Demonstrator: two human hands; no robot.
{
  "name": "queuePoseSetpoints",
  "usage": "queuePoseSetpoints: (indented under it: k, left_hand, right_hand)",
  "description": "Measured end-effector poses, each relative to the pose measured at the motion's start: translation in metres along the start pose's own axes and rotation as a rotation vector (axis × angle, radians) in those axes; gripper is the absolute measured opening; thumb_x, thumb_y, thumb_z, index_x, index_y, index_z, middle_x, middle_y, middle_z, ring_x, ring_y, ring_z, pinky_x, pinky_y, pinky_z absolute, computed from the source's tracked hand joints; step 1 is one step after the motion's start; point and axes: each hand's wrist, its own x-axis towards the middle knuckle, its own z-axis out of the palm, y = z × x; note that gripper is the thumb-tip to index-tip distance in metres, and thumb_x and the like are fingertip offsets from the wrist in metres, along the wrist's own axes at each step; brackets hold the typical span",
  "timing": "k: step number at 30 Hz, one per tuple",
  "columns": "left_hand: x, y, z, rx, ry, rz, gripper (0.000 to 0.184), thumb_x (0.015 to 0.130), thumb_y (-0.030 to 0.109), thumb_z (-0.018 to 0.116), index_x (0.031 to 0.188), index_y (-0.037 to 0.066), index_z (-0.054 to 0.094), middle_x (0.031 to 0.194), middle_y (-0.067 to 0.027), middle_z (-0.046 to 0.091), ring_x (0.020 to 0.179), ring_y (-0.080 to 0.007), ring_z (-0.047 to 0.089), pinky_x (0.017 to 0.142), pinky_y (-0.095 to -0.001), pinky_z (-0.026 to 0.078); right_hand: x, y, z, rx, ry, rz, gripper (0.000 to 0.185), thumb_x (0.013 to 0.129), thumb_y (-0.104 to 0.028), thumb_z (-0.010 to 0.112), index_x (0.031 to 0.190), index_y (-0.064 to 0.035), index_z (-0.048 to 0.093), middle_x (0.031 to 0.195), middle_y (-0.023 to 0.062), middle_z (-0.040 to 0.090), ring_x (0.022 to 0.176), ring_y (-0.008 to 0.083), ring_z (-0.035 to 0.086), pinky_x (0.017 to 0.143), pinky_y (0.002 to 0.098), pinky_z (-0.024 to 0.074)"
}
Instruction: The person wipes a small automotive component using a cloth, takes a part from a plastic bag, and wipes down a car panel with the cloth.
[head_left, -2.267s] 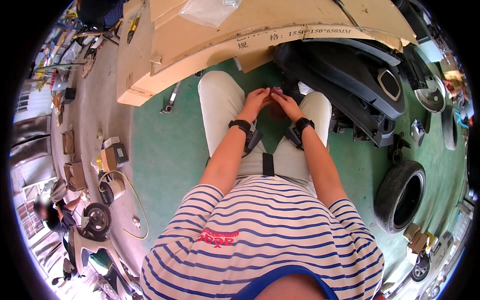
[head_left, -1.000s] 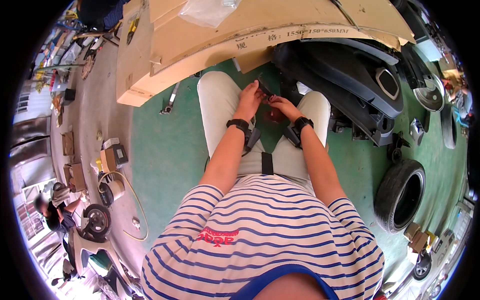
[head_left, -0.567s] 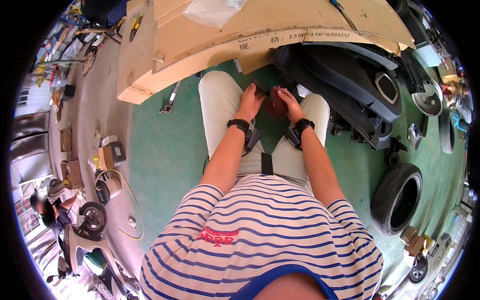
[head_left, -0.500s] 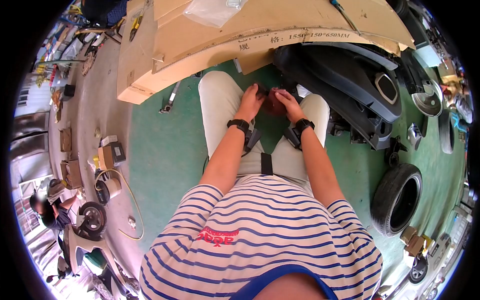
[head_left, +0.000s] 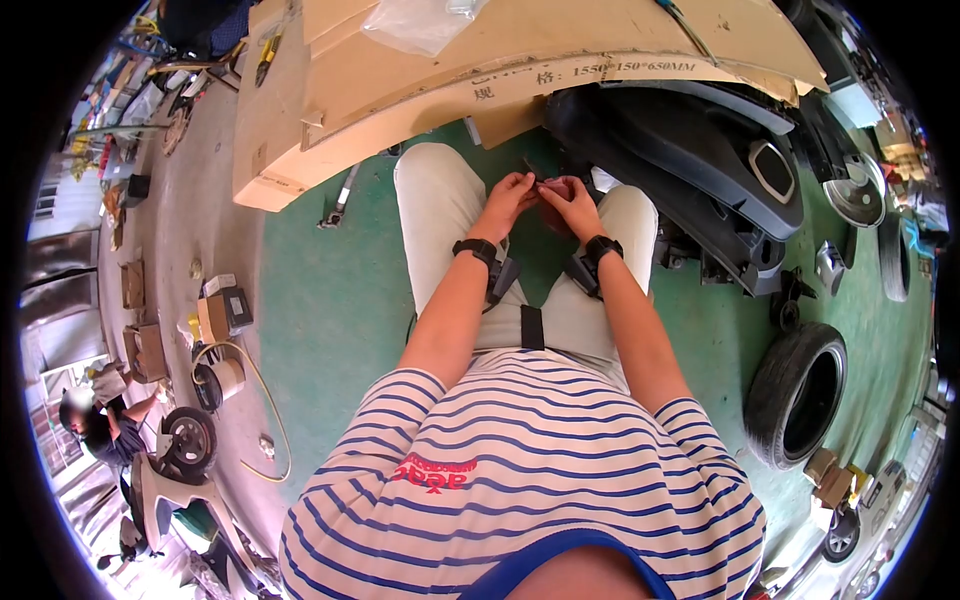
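Between my knees, my left hand (head_left: 510, 198) and my right hand (head_left: 571, 206) meet with their fingertips close together. Both have their fingers curled in a pinch. A dark reddish-brown piece (head_left: 551, 216) shows below and beside the right fingers; its kind I cannot make out. A thin dark strand or strip (head_left: 531, 166) sticks up beyond the fingertips. What the left fingers pinch is too small to name. Both wrists wear black straps.
A large cardboard box (head_left: 400, 125) spans the front, with yellow-handled pliers (head_left: 267, 58) and a plastic bag (head_left: 425, 22) on top. Black motorcycle bodywork (head_left: 670, 170) lies to the right, a tyre (head_left: 795, 398) behind it. A metal rod-like part (head_left: 341, 198) rests on the green floor.
My hands have come closer together, and the left fingers now touch or nearly touch the right ones. The thin strand shows above the fingertips now. The reddish-brown piece is more covered.
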Motion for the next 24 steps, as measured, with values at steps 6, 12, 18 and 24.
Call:
queuePoseSetpoints:
  k: [6, 12, 18, 24]
  left_hand:
    - [0.003, -0.002, 0.0, 0.069, 0.002, -0.049, 0.019, 0.087, 0.028, 0.059, 0.089, 0.009, 0.054, 0.083, -0.0013, 0.059, 0.079, -0.0127, 0.058, 0.074, -0.0259, 0.044]
    - [0.001, 0.003, -0.003, -0.052, 0.039, -0.003, 0.018, 0.086, 0.029, 0.06, 0.088, 0.012, 0.057, 0.081, -0.001, 0.061, 0.075, -0.0123, 0.058, 0.07, -0.0246, 0.043]
    - [-0.003, 0.007, 0.006, -0.079, 0.044, -0.034, 0.017, 0.085, 0.029, 0.06, 0.087, 0.012, 0.057, 0.079, -0.0002, 0.06, 0.074, -0.0126, 0.058, 0.069, -0.0245, 0.043]
    - [0.002, 0.003, 0.001, -0.077, 0.075, -0.032, 0.016, 0.085, 0.027, 0.06, 0.088, 0.012, 0.057, 0.078, 0.0006, 0.058, 0.073, -0.0128, 0.058, 0.069, -0.0265, 0.045]
  right_hand:
    - [-0.002, 0.0, 0.001, -0.124, -0.102, 0.117, 0.046, 0.079, -0.034, 0.065, 0.108, 0.0004, 0.057, 0.098, 0.0115, 0.063, 0.093, 0.0179, 0.059, 0.085, 0.0267, 0.0423]
    - [-0.004, -0.01, -0.003, 0.108, -0.229, 0.046, 0.042, 0.081, -0.027, 0.064, 0.111, 0.0001, 0.056, 0.097, 0.0099, 0.064, 0.093, 0.0153, 0.058, 0.084, 0.0263, 0.0427]
    - [0.0, 0.007, 0.005, 0.25, -0.23, 0.014, 0.053, 0.078, -0.027, 0.068, 0.118, 0.0032, 0.051, 0.104, 0.011, 0.062, 0.091, 0.0125, 0.057, 0.084, 0.025, 0.0431]
    - [-0.002, 0.006, 0.006, 0.197, -0.264, 0.039, 0.057, 0.078, -0.026, 0.068, 0.122, 0.0035, 0.047, 0.102, 0.0102, 0.062, 0.092, 0.013, 0.057, 0.083, 0.0247, 0.0434]
